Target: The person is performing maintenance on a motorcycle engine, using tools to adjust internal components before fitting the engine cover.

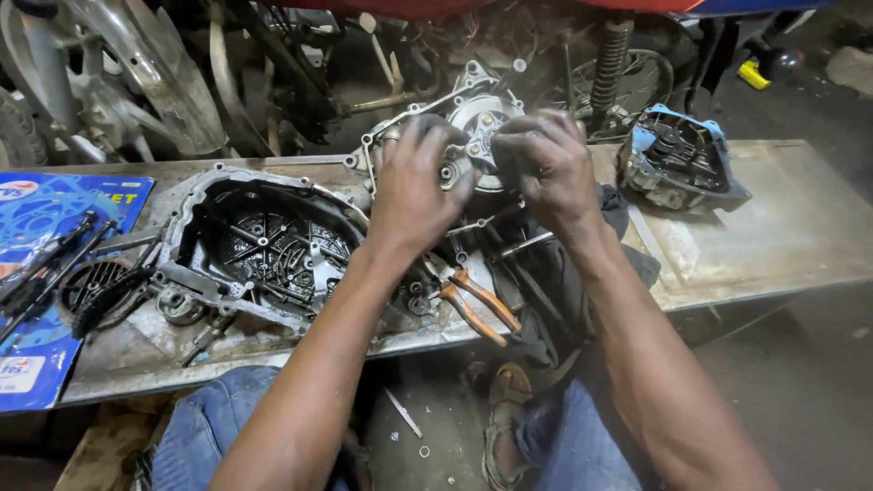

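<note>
Both my hands are raised over a low metal workbench (773, 236), gripping a greasy aluminium engine crankcase half (482, 123) held upright. My left hand (414, 186) clasps its left side, with fingers curled over the rim. On the right side, my right hand (546, 164) closes around it, beside the round bearing seat. Below my left hand a dark clutch cover (264, 241) lies open side up on the bench. Orange-handled pliers (477, 305) rest near the bench's front edge, under my wrists.
A blue-rimmed engine part (677, 159) sits at the right of the bench. A blue gasket packet (41, 273) with dark tools on it lies at the left. A dark rag (546, 291) hangs over the front edge. A motorcycle's wheel (118, 73) and shock absorber (611, 59) stand behind the bench.
</note>
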